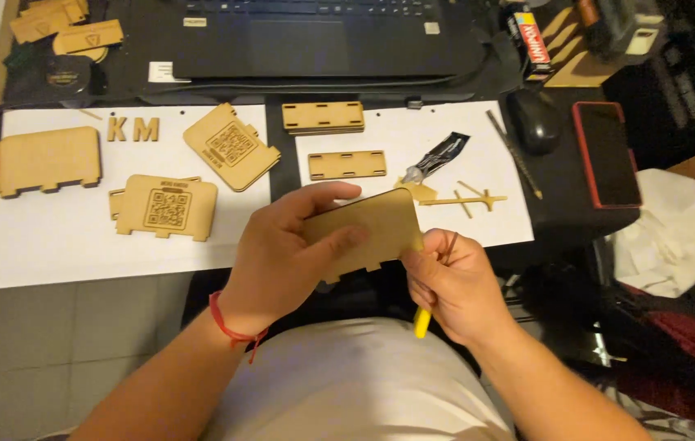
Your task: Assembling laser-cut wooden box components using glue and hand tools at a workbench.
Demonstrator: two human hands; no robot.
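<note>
White paper sheets [78,245] cover a dark desk. Nearest, the left hand [282,253] clamps fingers and thumb on a flat wooden panel [372,224], held above the lap. The right hand [453,286], just right, is closed on a yellow tool [421,322] at the panel's edge. Farther off lie code-engraved plaques [168,207], a glue tube [437,157], a mouse [533,120] and a laptop [315,37].

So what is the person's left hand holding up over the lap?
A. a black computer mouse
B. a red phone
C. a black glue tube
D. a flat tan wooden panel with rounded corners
D: the left hand grips the flat tan wooden panel with rounded corners, while mouse, phone and tube lie on the desk.
</note>
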